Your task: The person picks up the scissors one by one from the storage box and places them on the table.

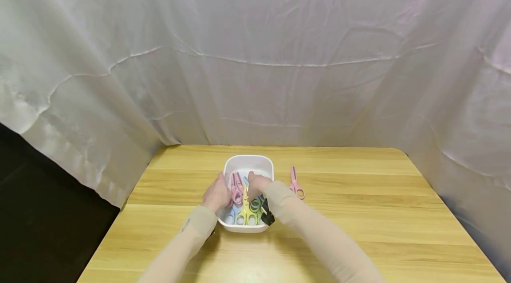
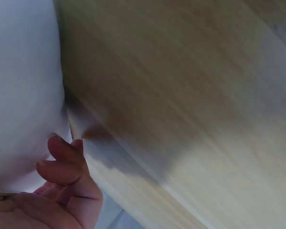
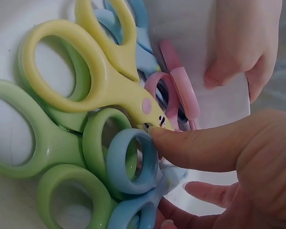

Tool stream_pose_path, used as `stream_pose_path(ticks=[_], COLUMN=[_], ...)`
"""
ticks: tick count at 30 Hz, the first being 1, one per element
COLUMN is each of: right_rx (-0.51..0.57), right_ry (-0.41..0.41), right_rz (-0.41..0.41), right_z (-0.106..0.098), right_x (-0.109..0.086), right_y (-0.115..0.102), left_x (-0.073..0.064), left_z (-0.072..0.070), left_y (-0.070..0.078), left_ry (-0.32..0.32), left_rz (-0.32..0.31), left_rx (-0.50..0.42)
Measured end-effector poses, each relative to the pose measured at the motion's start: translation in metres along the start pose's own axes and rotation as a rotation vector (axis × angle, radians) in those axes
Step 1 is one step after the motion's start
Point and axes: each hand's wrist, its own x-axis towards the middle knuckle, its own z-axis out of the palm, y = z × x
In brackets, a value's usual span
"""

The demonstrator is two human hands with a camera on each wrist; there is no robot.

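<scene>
A white plastic bin holds several pairs of children's scissors. My left hand grips its left rim, thumb inside and fingertips bent against the outer wall. Down among the scissors is my right hand. Its thumb lies against the yellow scissors, while its other fingers reach behind the blue scissors; I cannot tell whether it pinches either pair. Green scissors lie beneath these handles. Near the left hand, pink scissors lie inside the bin.
Another pair of pink scissors lies on the wooden table to the right of the bin. A pale curtain hangs behind the table and along its sides. A black device is strapped at the right wrist.
</scene>
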Motion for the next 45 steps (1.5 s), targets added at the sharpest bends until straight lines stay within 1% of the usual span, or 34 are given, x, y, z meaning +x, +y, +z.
stream_pose_path(ticks=[4,7,13,17,21,25,27,30,34,38,45], right_rx=[0.015,0.018,0.010,0.023,0.089,0.130,0.134,0.171,0.207,0.247,0.339], right_ry=[-0.023,-0.026,-0.001,-0.006,-0.026,-0.026,-0.016,-0.010,0.017,0.048,0.067], right_rz=[0.008,0.010,-0.035,-0.048,-0.044,-0.053,-0.061,-0.073,-0.091,-0.102,-0.113], right_z=[0.001,0.000,-0.002,-0.001,-0.001,-0.003,-0.004,-0.005,-0.006,-0.007,-0.010], right_x=[0.003,0.000,-0.007,-0.003,0.000,-0.002,-0.004,-0.007,-0.006,-0.004,-0.004], right_y=[0.002,0.001,0.001,0.003,0.004,0.005,0.006,0.007,0.010,0.014,0.017], left_x=[0.000,0.000,0.000,0.001,0.000,-0.001,-0.001,-0.001,0.001,0.002,0.001], left_z=[0.001,0.001,0.001,0.000,0.000,0.000,0.000,0.001,0.001,0.002,0.001], left_y=[0.000,-0.001,0.000,0.000,0.001,0.001,0.002,0.001,0.000,-0.001,-0.001], left_ry=[0.009,0.011,0.015,0.018,0.014,0.005,0.001,-0.008,-0.010,-0.009,0.007], left_rz=[0.002,0.005,0.005,0.003,0.002,-0.005,-0.012,-0.018,-0.029,-0.026,-0.002], left_rx=[0.011,0.017,0.017,0.018,0.018,0.012,0.003,-0.011,-0.025,-0.017,0.001])
